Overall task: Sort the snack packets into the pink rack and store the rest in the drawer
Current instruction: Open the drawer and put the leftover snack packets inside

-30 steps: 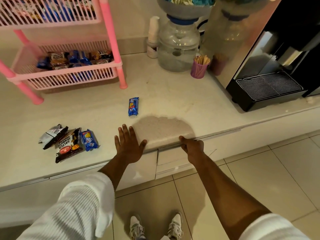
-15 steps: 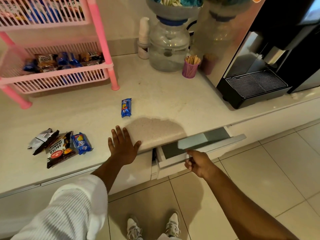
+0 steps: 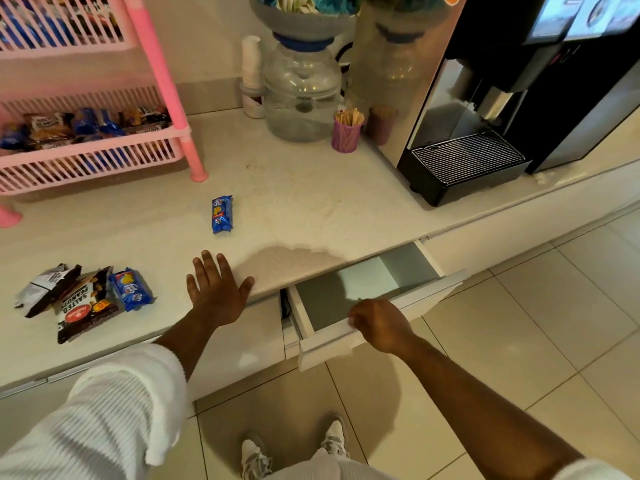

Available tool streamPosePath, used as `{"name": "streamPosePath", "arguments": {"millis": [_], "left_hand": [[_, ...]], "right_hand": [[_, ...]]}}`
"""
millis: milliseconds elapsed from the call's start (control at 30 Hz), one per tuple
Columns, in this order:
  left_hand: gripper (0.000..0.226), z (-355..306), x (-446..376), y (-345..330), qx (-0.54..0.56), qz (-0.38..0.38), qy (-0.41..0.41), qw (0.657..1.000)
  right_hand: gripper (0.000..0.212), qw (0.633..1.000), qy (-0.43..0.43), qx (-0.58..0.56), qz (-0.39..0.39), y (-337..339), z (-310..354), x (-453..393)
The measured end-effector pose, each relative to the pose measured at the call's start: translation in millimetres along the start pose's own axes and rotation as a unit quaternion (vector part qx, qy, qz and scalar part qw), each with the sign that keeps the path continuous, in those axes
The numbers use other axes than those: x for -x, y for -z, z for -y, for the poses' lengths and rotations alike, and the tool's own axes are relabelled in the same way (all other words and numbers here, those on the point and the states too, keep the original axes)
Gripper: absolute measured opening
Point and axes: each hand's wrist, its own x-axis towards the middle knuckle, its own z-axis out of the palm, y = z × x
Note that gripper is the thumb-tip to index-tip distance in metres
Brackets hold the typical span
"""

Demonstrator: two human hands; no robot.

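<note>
- Drawer (image 3: 349,292) open, front running left-right; right hand (image 3: 379,329) grips its edge.
- Left hand (image 3: 216,292) flat, fingers spread.
- Rack (image 3: 162,81) cut off left.

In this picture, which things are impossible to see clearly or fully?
Head view only:
- Back part of the white pull-out drawer: hidden under the pale stone counter.
- Upper shelf of the pink plastic rack: cut off by the top edge; its packets are blurred.
- Fingertips of the right hand: curled over the drawer front.
- Small print on the lone blue snack packet: too small.
</note>
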Motion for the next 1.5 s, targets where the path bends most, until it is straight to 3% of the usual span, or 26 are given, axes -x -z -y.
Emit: {"name": "streamPosePath", "arguments": {"millis": [200,500,733,933,1300,1367,1500], "left_hand": [[0.085,5,6,-4,-0.012,-0.01,-0.024,1.0],[0.082,6,17,1,-0.012,0.012,-0.033,0.999],[0.082,5,19,4,-0.004,0.013,-0.037,0.999],[0.083,6,17,1,0.0,0.012,-0.035,0.999],[0.083,7,18,2,-0.001,0.014,-0.045,0.999],[0.084,6,18,3,-0.001,0.022,-0.041,0.999],[0.087,11,13,0,0.011,0.031,-0.034,0.999]], "right_hand": [[0.026,0.999,0.013,0.034,-0.015,-5,-3,11],[0.022,0.994,-0.044,0.001,0.103,4,-8,28],[0.022,0.984,-0.088,-0.036,0.153,11,-9,39],[0.024,0.977,-0.091,-0.024,0.193,17,-9,42],[0.032,0.934,-0.087,-0.017,0.345,30,-6,17],[0.029,0.938,-0.066,-0.022,0.339,32,-4,5],[0.023,0.971,-0.016,-0.092,0.221,33,6,-28]]}}
